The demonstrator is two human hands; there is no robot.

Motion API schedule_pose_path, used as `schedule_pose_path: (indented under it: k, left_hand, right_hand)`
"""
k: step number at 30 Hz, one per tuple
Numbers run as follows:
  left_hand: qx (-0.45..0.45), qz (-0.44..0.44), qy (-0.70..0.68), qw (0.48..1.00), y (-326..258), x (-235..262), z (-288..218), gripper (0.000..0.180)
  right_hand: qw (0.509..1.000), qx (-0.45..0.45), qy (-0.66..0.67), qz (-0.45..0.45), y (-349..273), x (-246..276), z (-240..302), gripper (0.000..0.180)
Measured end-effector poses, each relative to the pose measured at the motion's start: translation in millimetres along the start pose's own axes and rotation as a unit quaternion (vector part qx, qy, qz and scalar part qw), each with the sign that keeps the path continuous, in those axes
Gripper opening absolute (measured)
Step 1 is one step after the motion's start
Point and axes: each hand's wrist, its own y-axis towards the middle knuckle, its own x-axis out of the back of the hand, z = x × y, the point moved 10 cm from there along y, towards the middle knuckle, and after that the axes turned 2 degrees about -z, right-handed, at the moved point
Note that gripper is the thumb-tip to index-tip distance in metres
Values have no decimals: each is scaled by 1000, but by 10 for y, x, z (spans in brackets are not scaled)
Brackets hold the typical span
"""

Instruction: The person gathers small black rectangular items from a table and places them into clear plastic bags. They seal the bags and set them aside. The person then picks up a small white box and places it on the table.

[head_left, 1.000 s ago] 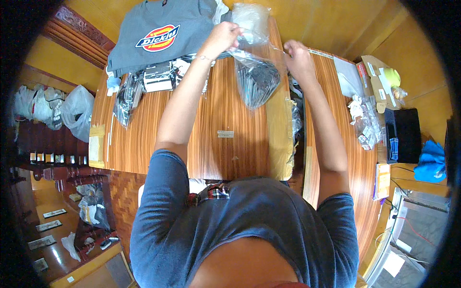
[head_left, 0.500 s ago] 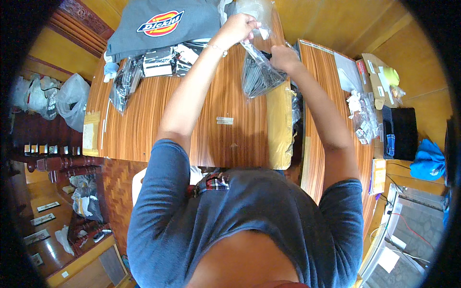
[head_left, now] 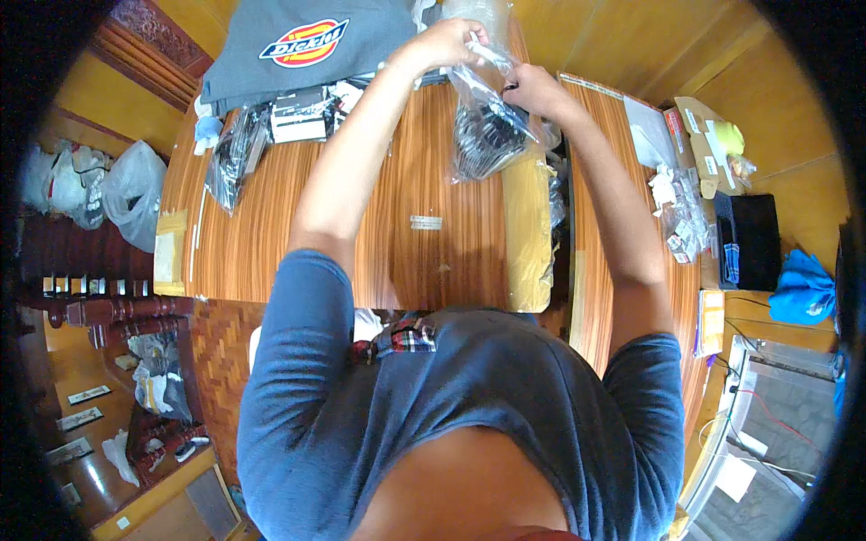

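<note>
Wooden table [head_left: 298, 225], bare at its near edge. Toward the far edge I see both hands raised: left hand [head_left: 448, 42] and right hand [head_left: 530, 88] pinch a clear bag [head_left: 487, 126] of dark parts, hung mouth-up, likely so nothing spills.

Wooden table [head_left: 271, 234] under grey shirt [head_left: 298, 45]

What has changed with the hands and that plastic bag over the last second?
The right hand, out to the right a second ago, has come in to the top of the clear plastic bag, close to the left hand, which still grips the bag's top. The bag, with dark contents, still hangs over the wooden table. The grey shirt and the packets stayed put.
</note>
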Motion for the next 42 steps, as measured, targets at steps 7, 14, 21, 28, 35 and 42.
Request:
schedule_pose_path:
  k: [7,14,21,28,35,42]
  left_hand:
    - [2,-33,-58,998,-29,63,53,15]
    - [33,6,-91,995,27,46,187,15]
    - [80,8,-130,988,134,-1,214,14]
    - [59,-6,-186,981,145,-5,265,16]
    - [53,24,-174,983,122,-8,281,16]
    - [45,26,-193,980,219,-44,309,14]
  right_hand:
    - [981,-39,189,23,73,-279,-208,16]
    - [927,-122,350,-60,18,192,-243,21]
    - [916,112,383,46,176,-69,101,16]
    - [984,116,-14,133,295,-650,32,49]
    - [972,-28,140,188,343,-543,-155,13]
    - [992,8,123,-2,454,146,-440,9]
